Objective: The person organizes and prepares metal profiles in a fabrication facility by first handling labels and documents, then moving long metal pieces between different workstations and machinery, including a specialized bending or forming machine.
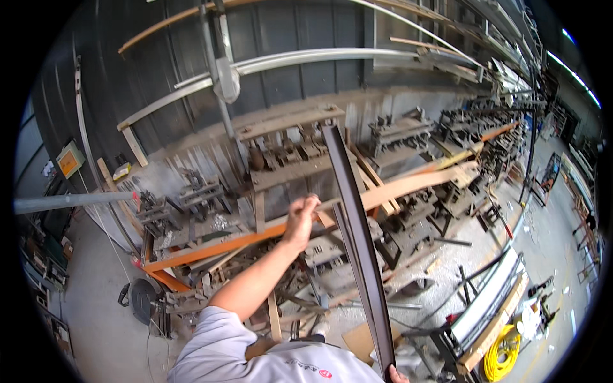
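Note:
A long dark brown metal profile (354,191) stands tilted in front of me, its far end pointing up toward the wall. Beside its left edge runs a thinner dark strip (350,255), which meets it lower down. At the bottom edge my right hand (397,375) grips the near end of the profile; only some fingers show. My left hand (300,223) is raised to the left of the profile, apart from it. Its fingers are curled together, and whatever they may hold is too small to make out.
Behind stands an orange steel rack (211,247) crowded with dusty metal tooling. A wooden plank (421,185) lies along it. Long pale bars (306,56) hang across the dark wall. At right are a padded stand (488,293) and a coiled yellow hose (501,354).

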Demonstrator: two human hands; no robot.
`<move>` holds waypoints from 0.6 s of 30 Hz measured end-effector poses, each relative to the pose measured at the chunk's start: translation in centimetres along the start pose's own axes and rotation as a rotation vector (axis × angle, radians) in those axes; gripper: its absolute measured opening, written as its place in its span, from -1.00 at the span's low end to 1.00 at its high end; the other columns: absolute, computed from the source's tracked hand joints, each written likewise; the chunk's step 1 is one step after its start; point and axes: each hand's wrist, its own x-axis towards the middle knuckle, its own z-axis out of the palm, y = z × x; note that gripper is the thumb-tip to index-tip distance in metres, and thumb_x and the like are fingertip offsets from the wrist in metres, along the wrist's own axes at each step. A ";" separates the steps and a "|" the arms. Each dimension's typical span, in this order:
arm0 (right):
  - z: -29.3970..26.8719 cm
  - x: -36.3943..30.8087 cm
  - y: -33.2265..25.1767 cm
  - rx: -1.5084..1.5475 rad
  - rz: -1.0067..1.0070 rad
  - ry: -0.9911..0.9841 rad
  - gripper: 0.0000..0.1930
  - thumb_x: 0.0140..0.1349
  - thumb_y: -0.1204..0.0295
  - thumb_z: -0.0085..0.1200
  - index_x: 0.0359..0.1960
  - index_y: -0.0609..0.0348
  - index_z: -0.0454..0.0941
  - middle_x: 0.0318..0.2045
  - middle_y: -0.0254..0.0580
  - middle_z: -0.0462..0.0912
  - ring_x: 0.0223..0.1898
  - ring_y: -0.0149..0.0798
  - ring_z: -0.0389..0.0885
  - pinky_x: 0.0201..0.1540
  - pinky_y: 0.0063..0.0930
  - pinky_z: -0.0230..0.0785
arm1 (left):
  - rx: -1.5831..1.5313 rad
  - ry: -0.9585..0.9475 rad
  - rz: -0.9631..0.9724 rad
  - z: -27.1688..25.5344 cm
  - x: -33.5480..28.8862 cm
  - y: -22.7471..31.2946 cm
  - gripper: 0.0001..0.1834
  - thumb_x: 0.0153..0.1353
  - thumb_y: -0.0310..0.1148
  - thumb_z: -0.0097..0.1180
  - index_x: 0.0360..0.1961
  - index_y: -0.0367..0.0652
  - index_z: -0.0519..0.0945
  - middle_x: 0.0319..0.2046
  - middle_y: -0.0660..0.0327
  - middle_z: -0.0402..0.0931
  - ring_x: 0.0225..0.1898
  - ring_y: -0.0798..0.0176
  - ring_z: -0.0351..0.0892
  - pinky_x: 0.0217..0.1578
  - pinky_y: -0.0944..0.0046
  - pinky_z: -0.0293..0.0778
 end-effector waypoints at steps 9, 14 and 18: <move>-0.2 -9.7 1.2 -0.125 0.158 -0.065 -0.43 0.18 0.44 0.15 0.29 -0.08 0.42 -0.31 0.26 0.61 -0.45 0.19 0.60 -0.42 -0.01 0.46 | -0.780 -0.291 -0.487 10.1 -11.6 -1.7 -0.28 0.38 0.20 -0.29 -0.13 -0.37 0.51 -0.30 0.03 0.51 -0.21 0.03 0.53 -0.09 0.02 0.52; 4.1 -17.0 5.6 -0.193 0.239 -0.168 -0.53 0.28 0.27 0.10 0.25 -0.11 0.44 -0.26 0.26 0.59 -0.40 0.20 0.60 -0.36 0.00 0.46 | -0.803 -0.367 -0.497 11.5 -17.6 -2.6 -0.29 0.32 0.34 -0.18 -0.42 -0.20 0.50 -0.56 0.18 0.39 -0.46 0.22 0.36 -0.34 0.21 0.35; 3.0 -18.0 4.7 0.152 0.633 -0.146 -0.56 0.34 0.03 0.01 -0.07 0.18 0.52 -0.38 0.28 0.58 -0.37 0.23 0.58 -0.34 -0.01 0.39 | -0.795 -0.525 -0.451 12.5 -21.3 -4.3 -0.24 0.25 0.43 -0.18 -0.51 -0.15 0.48 -0.61 0.24 0.35 -0.51 0.25 0.33 -0.42 0.24 0.29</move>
